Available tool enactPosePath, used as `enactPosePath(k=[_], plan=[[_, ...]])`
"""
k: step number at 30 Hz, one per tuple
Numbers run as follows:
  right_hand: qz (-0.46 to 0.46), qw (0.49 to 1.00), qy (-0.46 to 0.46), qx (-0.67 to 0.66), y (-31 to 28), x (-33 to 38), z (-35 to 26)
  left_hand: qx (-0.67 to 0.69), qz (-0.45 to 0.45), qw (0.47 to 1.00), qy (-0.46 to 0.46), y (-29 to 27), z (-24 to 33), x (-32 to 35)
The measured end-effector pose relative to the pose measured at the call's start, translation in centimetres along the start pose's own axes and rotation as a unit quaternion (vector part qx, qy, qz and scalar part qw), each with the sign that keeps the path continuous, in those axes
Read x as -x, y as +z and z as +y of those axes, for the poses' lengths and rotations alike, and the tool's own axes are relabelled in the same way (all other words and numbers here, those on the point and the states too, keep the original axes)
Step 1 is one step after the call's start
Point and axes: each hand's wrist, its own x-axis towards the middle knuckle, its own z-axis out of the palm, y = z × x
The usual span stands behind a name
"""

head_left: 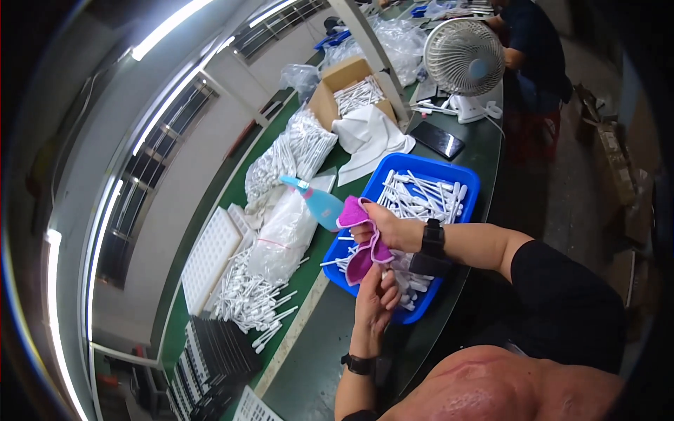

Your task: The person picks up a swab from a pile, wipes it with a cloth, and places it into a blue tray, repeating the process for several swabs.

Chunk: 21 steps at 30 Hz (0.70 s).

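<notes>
My right hand (394, 228) is closed around a magenta cloth (359, 265) with a pale edge, which hangs in folds. Just below it, my left hand (377, 295) has curled fingers that pinch the cloth's lower end. Something small and white shows at those fingers, perhaps the end of a white stick. Both hands are over a blue tray (472, 184) full of white plastic sticks (421, 196) with thicker ends. Left of my right hand is a light-blue squeeze bottle (323, 208), partly hidden by the cloth.
Loose white sticks (256, 298) lie piled beside a clear plastic bag (281, 238) and a white perforated tray (210, 256). Black slotted trays (214, 365) stand nearer. Farther off are a cardboard box (324, 102), a phone (438, 139), a fan (464, 59) and a seated person (537, 49).
</notes>
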Motion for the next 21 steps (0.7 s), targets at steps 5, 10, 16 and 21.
enactPosePath(k=[5, 10, 16, 21], plan=[[0.256, 0.938, -0.019, 0.234, 5.4, 0.6, 3.7, -0.315, 0.189, 0.901, 0.229, -2.1, -0.1, -0.7], [0.139, 0.905, -0.065, 0.397, 4.9, 0.5, 3.7, -0.577, 0.269, 0.677, 0.368, -2.3, 3.4, 0.9], [0.014, 0.809, 0.109, 0.578, 7.0, 2.2, 4.9, -0.365, 0.336, 0.778, 0.386, -0.8, 6.0, 2.5], [-0.017, 0.809, 0.162, 0.565, 6.1, 1.8, 5.0, -0.269, 0.353, 0.799, 0.405, -1.0, 6.6, 3.5]])
